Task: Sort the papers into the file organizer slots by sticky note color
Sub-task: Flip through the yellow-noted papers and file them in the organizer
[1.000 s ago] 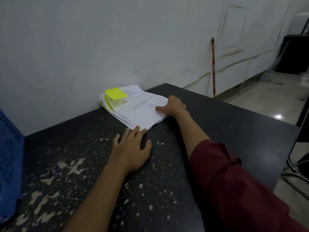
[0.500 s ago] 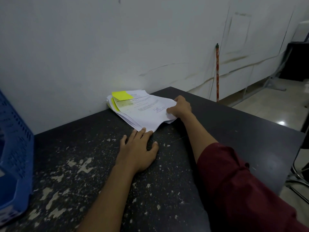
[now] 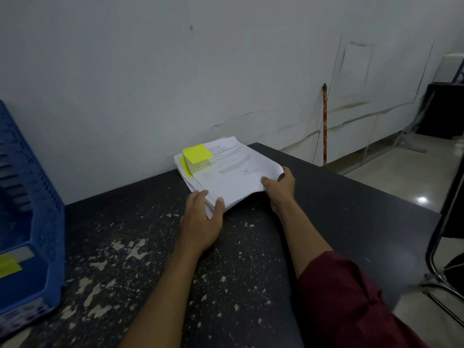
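A stack of white printed papers point(image 3: 231, 174) lies near the far edge of the dark table, against the wall. A yellow sticky note point(image 3: 197, 153) sits on the top sheet's far left corner, and another yellow edge shows below it. My right hand point(image 3: 280, 188) grips the stack's right corner, thumb on top, and that corner is raised off the table. My left hand point(image 3: 204, 217) holds the near left corner, thumb on the paper. The blue file organizer point(image 3: 27, 217) stands at the far left; a yellow note point(image 3: 8, 266) is stuck on it.
The dark table point(image 3: 155, 272) has a worn, speckled top and ends at the right, where a chair frame point(image 3: 442, 280) stands on the floor. A white wall runs right behind the papers. A red stick point(image 3: 325, 121) leans on the wall.
My left hand went from flat on the table to gripping the stack's near corner. My right hand closed on the right corner and raised it. The view shifted and the organizer shows more.
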`<state>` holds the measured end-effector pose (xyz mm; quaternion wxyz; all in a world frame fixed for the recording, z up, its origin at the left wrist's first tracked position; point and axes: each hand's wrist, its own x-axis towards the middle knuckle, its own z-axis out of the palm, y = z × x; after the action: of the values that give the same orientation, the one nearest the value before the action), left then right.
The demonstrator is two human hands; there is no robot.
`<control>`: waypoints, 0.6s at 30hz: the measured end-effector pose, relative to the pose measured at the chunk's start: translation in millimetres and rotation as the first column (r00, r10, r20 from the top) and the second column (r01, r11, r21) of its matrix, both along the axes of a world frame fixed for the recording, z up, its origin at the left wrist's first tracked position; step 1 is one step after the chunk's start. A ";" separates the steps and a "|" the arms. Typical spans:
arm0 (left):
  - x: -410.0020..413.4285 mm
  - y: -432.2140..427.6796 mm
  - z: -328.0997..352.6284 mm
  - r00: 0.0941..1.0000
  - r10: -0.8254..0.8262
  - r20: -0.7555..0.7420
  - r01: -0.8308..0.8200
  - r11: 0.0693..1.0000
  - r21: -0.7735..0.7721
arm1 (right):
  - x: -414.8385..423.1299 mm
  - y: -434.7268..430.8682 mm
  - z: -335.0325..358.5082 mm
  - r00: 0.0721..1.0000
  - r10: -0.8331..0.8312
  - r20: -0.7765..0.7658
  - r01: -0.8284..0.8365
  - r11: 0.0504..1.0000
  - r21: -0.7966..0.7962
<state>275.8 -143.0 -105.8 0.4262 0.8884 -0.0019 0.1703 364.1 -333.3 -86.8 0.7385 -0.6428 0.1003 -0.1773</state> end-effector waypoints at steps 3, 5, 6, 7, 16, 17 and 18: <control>-2.4 6.8 8.2 0.991 0.136 -0.001 -0.131 0.952 -0.277 | -27.9 4.2 -2.1 1.000 -0.024 -0.001 0.024 0.998 0.052; -12.1 9.3 16.3 0.979 0.200 -0.035 -0.197 0.897 -0.396 | -45.0 6.1 -3.5 0.999 -0.043 -0.013 0.044 0.994 0.097; -17.5 9.9 18.3 0.976 0.211 -0.053 -0.213 0.878 -0.430 | -52.6 6.5 -4.9 0.998 -0.052 -0.022 0.055 0.991 0.125; -25.2 11.1 20.7 0.975 0.213 -0.059 -0.217 0.864 -0.454 | -61.6 7.8 -4.5 0.998 -0.059 -0.028 0.063 0.985 0.161; -76.0 30.3 22.8 0.979 -0.011 -0.205 -0.161 0.575 -0.802 | -114.6 33.1 -3.5 0.997 0.055 -0.062 -0.016 0.863 0.504; -81.6 33.8 24.0 0.980 -0.090 -0.179 -0.114 0.489 -0.865 | -120.7 38.0 -4.6 0.995 0.079 -0.061 -0.037 0.859 0.511; -90.9 35.9 29.2 0.977 -0.160 -0.139 -0.061 0.416 -0.907 | -126.1 42.4 -6.0 0.993 0.103 -0.059 -0.058 0.856 0.513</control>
<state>184.9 -107.2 -76.6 0.8405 0.5295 0.1077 0.0396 238.0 -290.9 -92.9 0.8841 -0.4350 0.1478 -0.0860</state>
